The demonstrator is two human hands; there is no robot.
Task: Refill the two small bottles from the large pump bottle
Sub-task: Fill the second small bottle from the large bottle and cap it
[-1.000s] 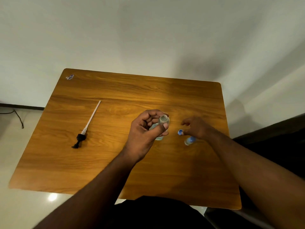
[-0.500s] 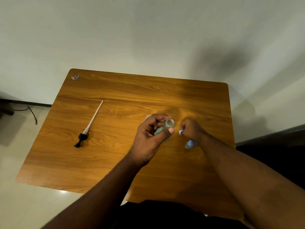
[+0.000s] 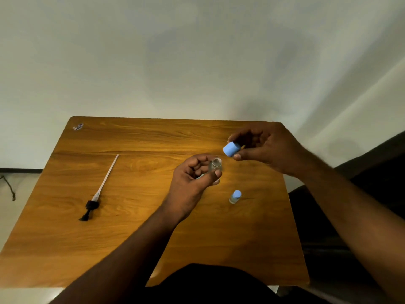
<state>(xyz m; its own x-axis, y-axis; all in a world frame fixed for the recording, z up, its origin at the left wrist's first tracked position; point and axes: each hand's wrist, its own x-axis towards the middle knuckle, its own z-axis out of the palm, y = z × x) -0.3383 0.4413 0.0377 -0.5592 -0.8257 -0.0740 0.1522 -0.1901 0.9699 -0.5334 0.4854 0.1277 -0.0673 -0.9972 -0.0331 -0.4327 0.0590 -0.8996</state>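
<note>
My left hand (image 3: pixel 192 178) grips a small clear bottle (image 3: pixel 215 164) over the table's middle, its open mouth tilted toward me. Just above and to the right, my right hand (image 3: pixel 265 150) pinches a light blue cap (image 3: pixel 231 149) between thumb and fingers, close to the bottle's mouth but apart from it. A second small bottle (image 3: pixel 235 196) with a blue cap on stands on the wooden table (image 3: pixel 135 238), right of my left wrist. The pump head with its long white tube (image 3: pixel 99 191) lies at the left. No large bottle body is in view.
The table's far edge runs along a pale wall. A small sticker (image 3: pixel 77 127) marks the far left corner. A dark seat edge (image 3: pixel 372 163) shows at the right, and a black cable (image 3: pixel 8 185) lies on the floor at the left.
My right hand has lifted from the table with the blue cap and risen beside the open bottle. The capped bottle it hid is now uncovered. The camera view has shifted.
</note>
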